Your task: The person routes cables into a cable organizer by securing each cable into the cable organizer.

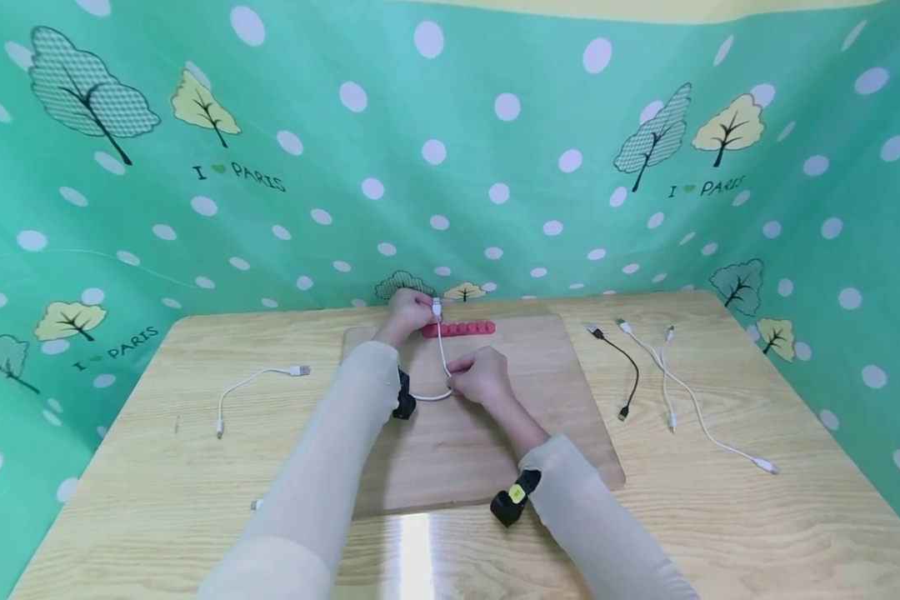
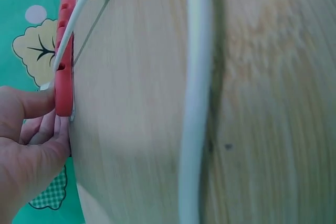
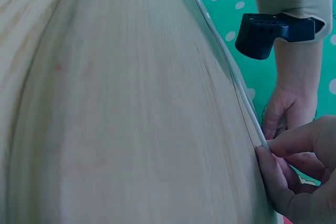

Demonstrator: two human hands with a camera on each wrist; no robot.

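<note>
A white USB cable (image 1: 442, 346) runs from its plug (image 1: 437, 308), behind the left end of a red cable-holder strip (image 1: 465, 329), down over a wooden board. My left hand (image 1: 408, 313) pinches around the plug; in the left wrist view its thumb (image 2: 39, 103) lies against the strip's end, and the fingers partly hide the plug. The cable passes over the strip's end slot there. My right hand (image 1: 483, 377) pinches the same cable between thumb and fingertips lower down, and in the right wrist view the cable (image 3: 231, 61) trails away from those fingers.
The wooden board (image 1: 495, 467) lies on a light wood table (image 1: 172, 500). At left is another white cable (image 1: 247, 382). To the right lie a short black cable (image 1: 633, 367) and white cables (image 1: 697, 400). A green polka-dot cloth (image 1: 450, 192) hangs behind the table.
</note>
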